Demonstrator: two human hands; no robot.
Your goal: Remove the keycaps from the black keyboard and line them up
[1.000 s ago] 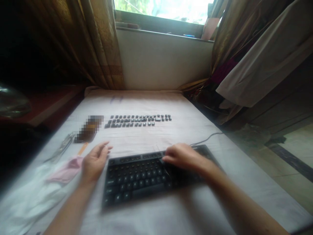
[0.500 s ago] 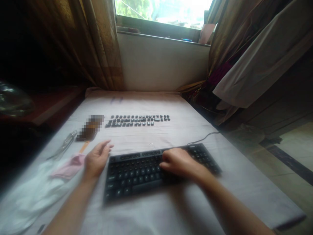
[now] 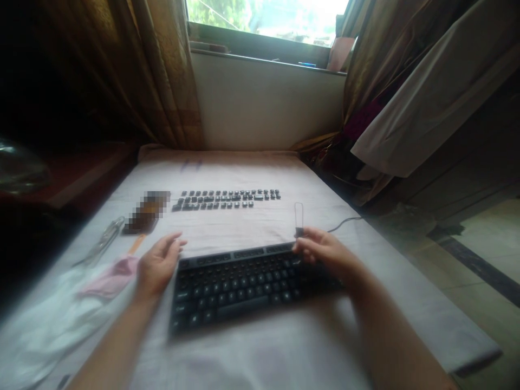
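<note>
A black keyboard (image 3: 239, 290) lies at a slant on the cloth-covered table; its upper rows show bare switch sockets, while the lower rows carry keycaps. Above its right half, my right hand (image 3: 320, 249) pinches a thin wire keycap puller (image 3: 299, 215), the loop pointing up. A small black block sits at the base of the wires by my fingertips; I cannot tell whether it is a keycap or the handle. My left hand (image 3: 160, 265) rests by the keyboard's upper left corner, fingers loosely apart and holding nothing. Beyond the keyboard, loose keycaps (image 3: 227, 199) lie in three rows.
To the left are a blurred-out dark object (image 3: 146, 214), a coiled cable (image 3: 106, 235), a pink cloth (image 3: 114, 276) with an orange strip, and a whitish bag (image 3: 57, 325). The keyboard cord (image 3: 345, 221) runs off the table's right edge. Curtains frame a window behind.
My right hand has lifted from the keyboard and moved right, bringing the wire puller upright into clear view. My left hand has stayed nearly in place.
</note>
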